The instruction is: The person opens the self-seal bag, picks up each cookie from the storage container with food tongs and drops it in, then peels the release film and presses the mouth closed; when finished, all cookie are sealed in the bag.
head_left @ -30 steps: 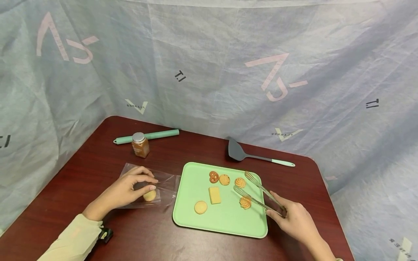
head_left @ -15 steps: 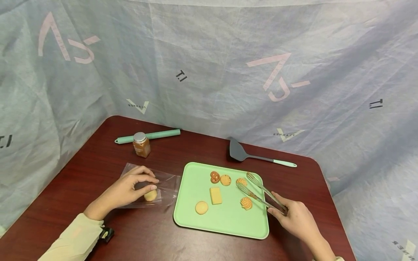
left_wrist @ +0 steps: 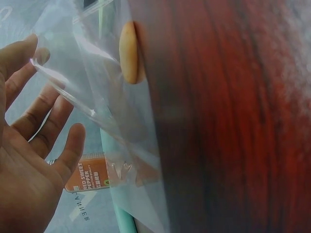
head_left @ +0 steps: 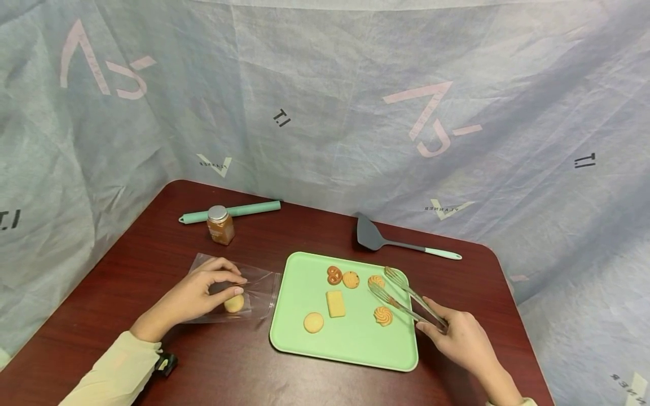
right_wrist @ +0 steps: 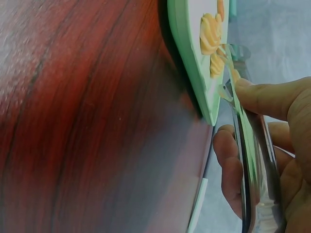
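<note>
My left hand [head_left: 203, 290] pinches the upper film of a clear plastic zip bag [head_left: 261, 293] between thumb and fingers, lifting it off the table. Inside the bag lies one round pale cookie [head_left: 234, 304]. In my right hand [head_left: 462, 341] are metal tongs [head_left: 403, 309], held with their arms apart over the right side of a light green tray [head_left: 365, 351]. The tong heads lie about a swirl cookie [head_left: 376, 279]; whether they touch it I cannot tell. A second swirl cookie [head_left: 383, 316] sits nearer me.
Also on the tray are a pretzel [head_left: 334, 275], a chip cookie [head_left: 350, 279], a rectangular biscuit [head_left: 335, 303] and a round cookie [head_left: 313, 322]. Behind stand a red sweet pepper jar [head_left: 220, 226], a green rolling pin [head_left: 254, 208] and a grey spatula [head_left: 369, 234]. A cloth curtain [head_left: 325, 113] closes off the back.
The tongs have shifted slightly away from me, from between the two swirl cookies to over the farther one. My left hand has kept its hold on the bag.
</note>
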Demonstrator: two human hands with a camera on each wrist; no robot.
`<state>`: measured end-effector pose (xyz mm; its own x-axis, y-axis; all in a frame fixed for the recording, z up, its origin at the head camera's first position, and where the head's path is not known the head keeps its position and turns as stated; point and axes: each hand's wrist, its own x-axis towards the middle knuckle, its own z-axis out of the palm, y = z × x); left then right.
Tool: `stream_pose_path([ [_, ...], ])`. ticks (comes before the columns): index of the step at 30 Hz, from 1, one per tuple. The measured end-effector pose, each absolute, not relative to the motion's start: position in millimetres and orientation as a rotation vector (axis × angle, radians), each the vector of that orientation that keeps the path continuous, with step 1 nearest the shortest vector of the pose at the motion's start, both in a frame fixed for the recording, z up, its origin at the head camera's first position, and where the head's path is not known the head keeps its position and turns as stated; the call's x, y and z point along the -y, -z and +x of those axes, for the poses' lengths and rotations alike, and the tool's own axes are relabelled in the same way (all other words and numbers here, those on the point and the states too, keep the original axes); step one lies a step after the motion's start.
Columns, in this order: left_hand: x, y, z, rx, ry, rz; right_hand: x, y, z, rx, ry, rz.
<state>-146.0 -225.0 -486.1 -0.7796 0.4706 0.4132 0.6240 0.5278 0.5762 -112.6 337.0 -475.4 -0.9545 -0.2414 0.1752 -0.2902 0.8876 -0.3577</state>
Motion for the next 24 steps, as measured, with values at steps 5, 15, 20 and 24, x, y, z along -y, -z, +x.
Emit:
stream_pose_path([
  [5,225.1,486.7,-145.7,2.586,1.075,-0.916,-333.9,475.0,-114.0,2.962,-0.611,0.41],
  [15,225.6,486.7,-145.0,2.585,1.088,-0.913,-330.9,474.0,-116.5,2.967,-0.58,0.415],
  [20,226.1,486.5,-145.0,2.585,1.091,-0.91,-331.1,475.8,-117.2,2.974,-0.574,0.419],
  [24,226.4,486.3,-144.6,2.588,1.088,-0.908,-331.6,476.8,-117.8,2.984,-0.586,0.424],
])
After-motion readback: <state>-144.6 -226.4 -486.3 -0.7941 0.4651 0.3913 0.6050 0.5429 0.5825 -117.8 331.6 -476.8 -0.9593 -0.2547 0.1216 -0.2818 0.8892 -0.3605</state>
